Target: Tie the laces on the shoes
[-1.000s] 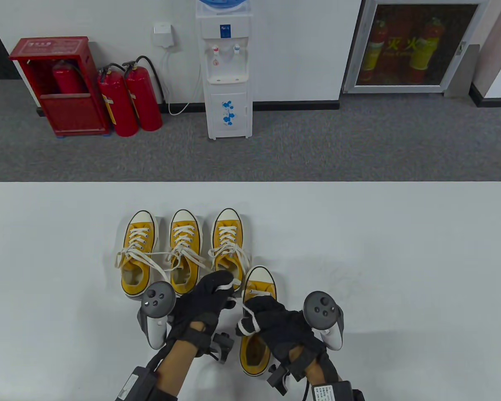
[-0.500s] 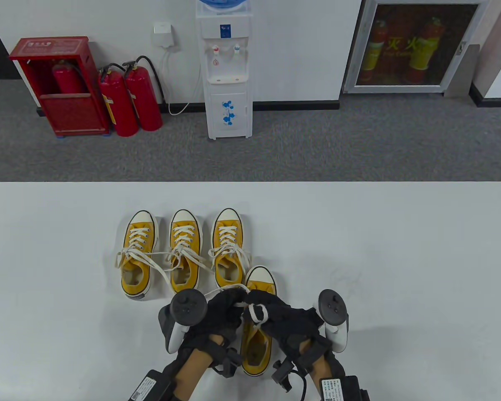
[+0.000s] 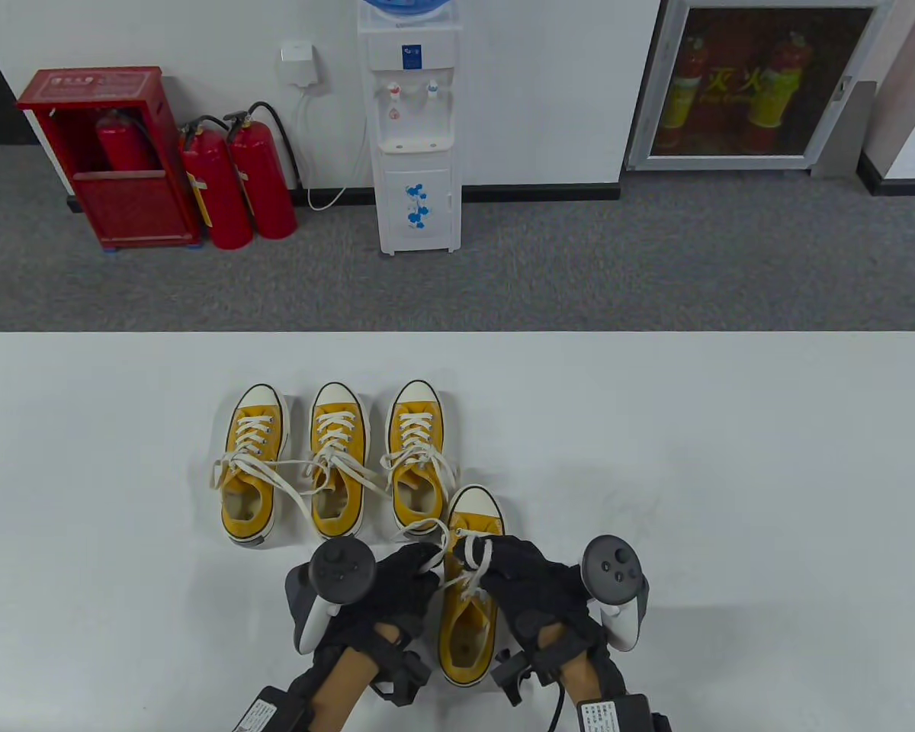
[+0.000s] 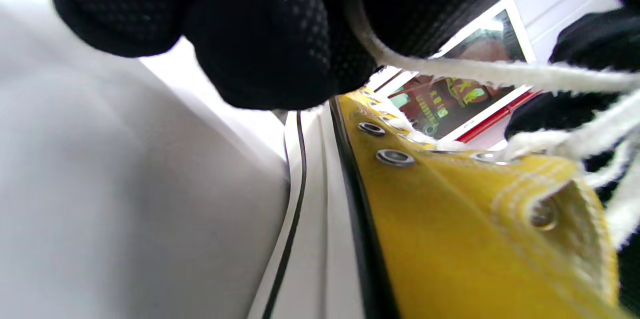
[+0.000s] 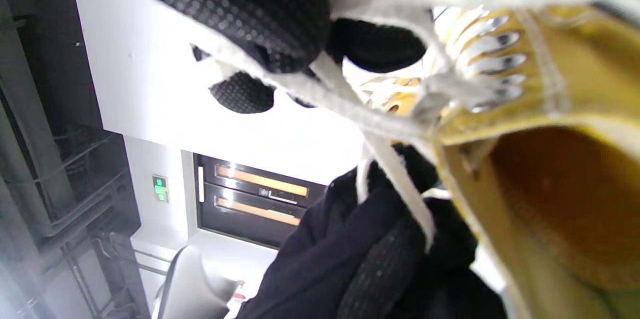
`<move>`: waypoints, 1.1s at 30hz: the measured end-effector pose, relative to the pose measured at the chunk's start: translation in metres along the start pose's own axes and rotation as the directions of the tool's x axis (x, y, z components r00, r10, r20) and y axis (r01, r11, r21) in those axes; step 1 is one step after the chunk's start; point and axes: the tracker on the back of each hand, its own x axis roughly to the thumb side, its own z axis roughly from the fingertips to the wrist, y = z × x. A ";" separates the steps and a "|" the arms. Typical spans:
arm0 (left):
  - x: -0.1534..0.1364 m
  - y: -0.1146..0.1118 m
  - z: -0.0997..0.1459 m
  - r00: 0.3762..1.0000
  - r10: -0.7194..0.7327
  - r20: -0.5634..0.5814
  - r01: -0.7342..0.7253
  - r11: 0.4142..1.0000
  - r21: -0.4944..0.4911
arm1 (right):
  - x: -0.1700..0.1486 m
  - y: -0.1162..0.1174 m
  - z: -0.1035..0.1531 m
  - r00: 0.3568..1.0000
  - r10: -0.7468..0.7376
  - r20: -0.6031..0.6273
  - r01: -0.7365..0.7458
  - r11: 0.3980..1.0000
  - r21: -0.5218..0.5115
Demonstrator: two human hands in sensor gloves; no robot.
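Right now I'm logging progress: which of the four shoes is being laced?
The near shoe, alone in front of the row; both hands grip its laces.

Four yellow canvas shoes with white toe caps, all toes pointing away. Three stand in a row (image 3: 334, 461), side by side, white laces loose and trailing across each other. The fourth shoe (image 3: 469, 602) sits nearer, just right of the row, its laces (image 3: 465, 560) lifted and crossed above the tongue.
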 end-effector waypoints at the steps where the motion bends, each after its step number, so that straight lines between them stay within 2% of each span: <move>1: 0.000 0.000 0.001 1.000 -0.011 0.002 0.011 1.000 0.001 | 0.001 -0.001 0.000 1.000 0.018 0.008 -0.018 1.000 -0.012; 5: -0.001 0.002 0.003 1.000 -0.024 0.001 0.024 1.000 0.004 | 0.005 -0.006 0.004 0.994 0.109 0.027 -0.107 0.992 -0.066; 13: -0.008 0.010 0.005 1.000 -0.012 -0.029 0.013 1.000 0.027 | 0.009 -0.014 0.010 0.979 0.206 0.003 -0.205 0.977 -0.066; 20: -0.014 0.020 0.005 0.997 -0.013 -0.072 0.017 0.998 0.055 | 0.005 -0.017 0.008 0.985 0.169 -0.034 -0.169 0.986 -0.004; 24: -0.018 0.025 0.005 0.996 0.017 -0.086 -0.012 0.998 0.066 | 0.000 -0.015 0.005 0.991 0.121 -0.060 -0.117 0.991 0.064; 33: -0.015 0.028 0.008 0.996 0.059 -0.062 -0.052 0.993 0.106 | -0.008 -0.015 0.004 0.989 0.114 -0.090 -0.105 0.990 0.095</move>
